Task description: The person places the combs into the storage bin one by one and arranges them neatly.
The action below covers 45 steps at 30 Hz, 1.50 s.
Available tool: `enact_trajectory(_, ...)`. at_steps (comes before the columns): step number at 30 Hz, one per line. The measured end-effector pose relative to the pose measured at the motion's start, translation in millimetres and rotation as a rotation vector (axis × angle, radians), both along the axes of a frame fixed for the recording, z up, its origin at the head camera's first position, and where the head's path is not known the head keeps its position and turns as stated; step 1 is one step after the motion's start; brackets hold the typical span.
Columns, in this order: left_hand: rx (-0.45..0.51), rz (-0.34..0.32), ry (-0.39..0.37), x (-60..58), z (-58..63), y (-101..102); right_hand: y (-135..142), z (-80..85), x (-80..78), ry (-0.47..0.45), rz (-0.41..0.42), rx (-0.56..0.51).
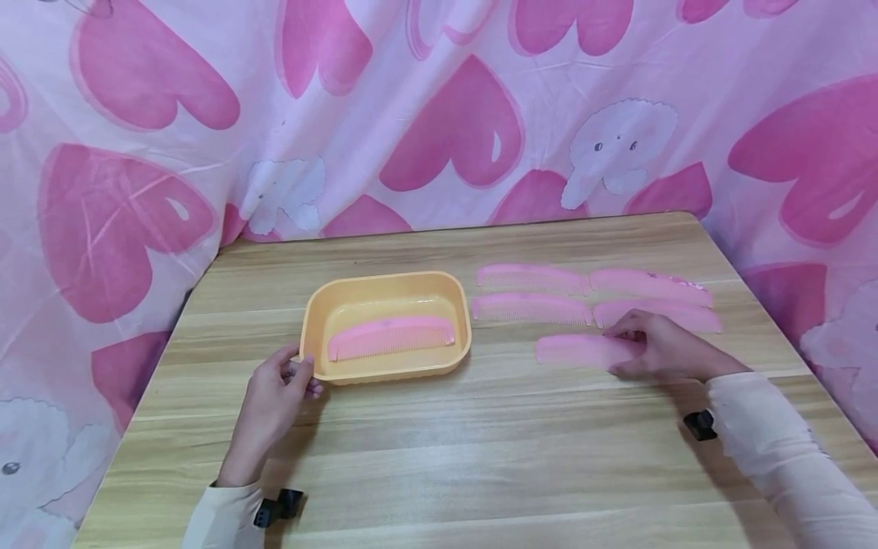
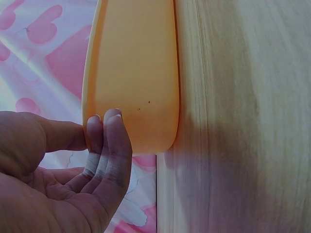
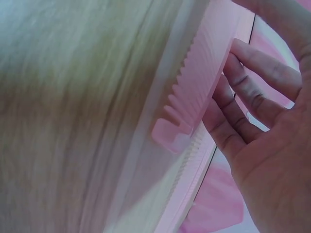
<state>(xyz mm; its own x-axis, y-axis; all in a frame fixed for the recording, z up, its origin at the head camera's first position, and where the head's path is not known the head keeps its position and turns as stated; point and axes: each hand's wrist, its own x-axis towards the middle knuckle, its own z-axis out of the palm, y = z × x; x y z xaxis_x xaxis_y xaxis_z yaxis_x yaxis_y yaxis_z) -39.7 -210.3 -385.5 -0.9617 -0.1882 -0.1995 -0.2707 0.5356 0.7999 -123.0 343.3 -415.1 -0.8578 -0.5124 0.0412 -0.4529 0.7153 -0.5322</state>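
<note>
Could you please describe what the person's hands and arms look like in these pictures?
The left sleeve and right sleeve are pale cream and reach the wrists. A small black device sits by the left cuff and another by the right. The left hand and right hand show no gloves or rings.

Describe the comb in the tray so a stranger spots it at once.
On the wooden table stands a yellow-orange tray, held by the left hand. Inside lies a pink comb. It is the only comb in the tray; five others are outside.
</note>
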Motion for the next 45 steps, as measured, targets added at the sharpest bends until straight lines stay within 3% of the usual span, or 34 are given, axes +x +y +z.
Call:
enact_trajectory(13,0.009,-0.003,-0.007,-0.9,0.5,-1,-15,1.7,-6.3,0.035,-0.006,-0.006)
enact_trajectory(19,0.017,0.005,-0.012,-0.2,0.4,-1,-24,15.0,-12.5,0.040,-0.020,0.040)
enact_trajectory(28,0.013,0.008,-0.011,-1.0,-1.4,-1,-42,37.1,-30.9,0.159,0.081,0.065)
enact_trajectory(36,0.014,0.003,-0.006,-1.8,-0.9,-1,-69,54.2,-42.1,-0.018,0.016,0.033)
enact_trajectory(45,0.015,0.008,-0.017,-1.6,0.6,-1,-108,70.3,-59.2,-0.021,0.087,0.005)
